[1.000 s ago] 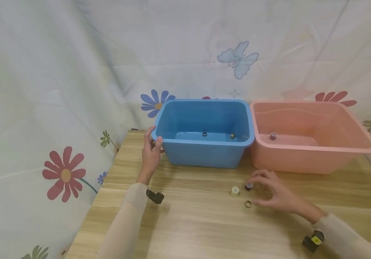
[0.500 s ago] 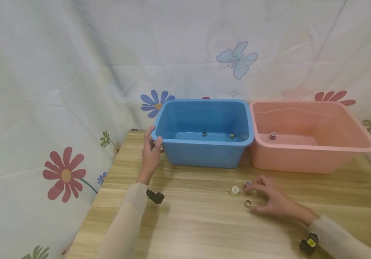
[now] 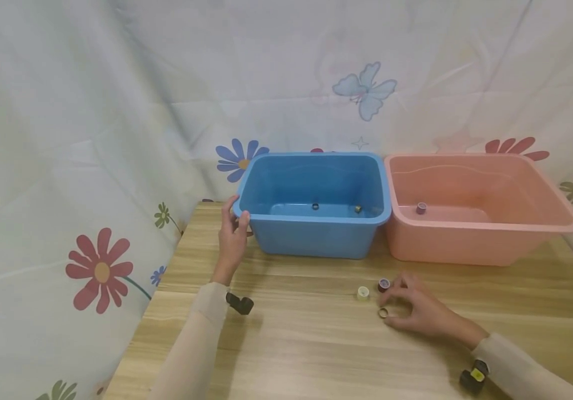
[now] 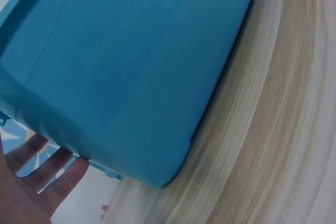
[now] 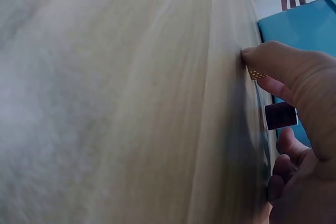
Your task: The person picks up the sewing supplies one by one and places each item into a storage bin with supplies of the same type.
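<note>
In the head view my left hand (image 3: 233, 236) holds the near left corner of the blue tub (image 3: 316, 239), thumb at the rim. The left wrist view shows its fingers (image 4: 50, 174) spread against the tub's wall. Thumb and index finger of my right hand (image 3: 423, 308) pinch a small ring (image 3: 383, 313) low at the tabletop; its gold dotted side (image 5: 255, 73) shows in the right wrist view. Just behind the ring stands a short dark purple cylinder (image 3: 383, 285) with a pale end, close to the index finger. A pale yellow-green cylinder (image 3: 363, 293) is to their left.
A pink tub (image 3: 466, 244) stands against the blue one on the right, with a small purple cylinder (image 3: 420, 208) inside. Two small ring-like pieces lie in the blue tub. Behind the wooden table (image 3: 306, 344) hangs a flowered curtain (image 3: 286, 72).
My right hand has drawn back from beside the purple cylinder toward the front, and its thumb and index finger have closed in on the ring. The left hand stays at the blue tub.
</note>
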`<state>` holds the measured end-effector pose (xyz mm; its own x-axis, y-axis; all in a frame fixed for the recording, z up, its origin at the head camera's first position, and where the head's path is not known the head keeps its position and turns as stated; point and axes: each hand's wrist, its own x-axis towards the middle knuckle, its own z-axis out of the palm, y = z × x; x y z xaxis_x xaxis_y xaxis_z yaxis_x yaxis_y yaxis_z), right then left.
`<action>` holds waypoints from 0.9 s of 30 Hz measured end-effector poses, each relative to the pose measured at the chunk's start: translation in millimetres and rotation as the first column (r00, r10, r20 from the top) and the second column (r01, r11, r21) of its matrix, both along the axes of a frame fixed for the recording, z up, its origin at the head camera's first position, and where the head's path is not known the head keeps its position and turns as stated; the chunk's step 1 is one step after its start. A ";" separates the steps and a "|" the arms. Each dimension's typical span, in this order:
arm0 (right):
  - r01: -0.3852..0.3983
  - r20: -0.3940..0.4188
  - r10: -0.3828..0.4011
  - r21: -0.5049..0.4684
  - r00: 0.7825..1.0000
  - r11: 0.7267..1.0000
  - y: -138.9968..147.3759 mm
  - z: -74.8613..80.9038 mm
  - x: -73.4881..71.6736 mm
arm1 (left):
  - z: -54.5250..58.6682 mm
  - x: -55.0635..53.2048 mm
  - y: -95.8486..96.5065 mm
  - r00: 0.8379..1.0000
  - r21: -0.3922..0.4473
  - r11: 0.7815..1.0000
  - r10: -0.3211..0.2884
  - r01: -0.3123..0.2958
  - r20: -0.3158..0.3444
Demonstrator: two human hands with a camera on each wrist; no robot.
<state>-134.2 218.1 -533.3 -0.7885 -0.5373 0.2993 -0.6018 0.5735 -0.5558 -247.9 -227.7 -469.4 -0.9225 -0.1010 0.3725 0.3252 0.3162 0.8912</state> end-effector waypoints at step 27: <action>-0.016 -0.035 0.016 0.004 0.999 1.000 -1.5 -1.4 0.2 | -1.0 -0.3 -0.9 1.000 -0.018 1.000 -0.002 0.002 -0.005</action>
<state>-134.0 216.5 -534.7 -0.7687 -0.5513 0.3244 -0.6302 0.5656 -0.5320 -248.3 -228.7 -470.4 -0.9208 -0.0921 0.3789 0.3305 0.3314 0.8837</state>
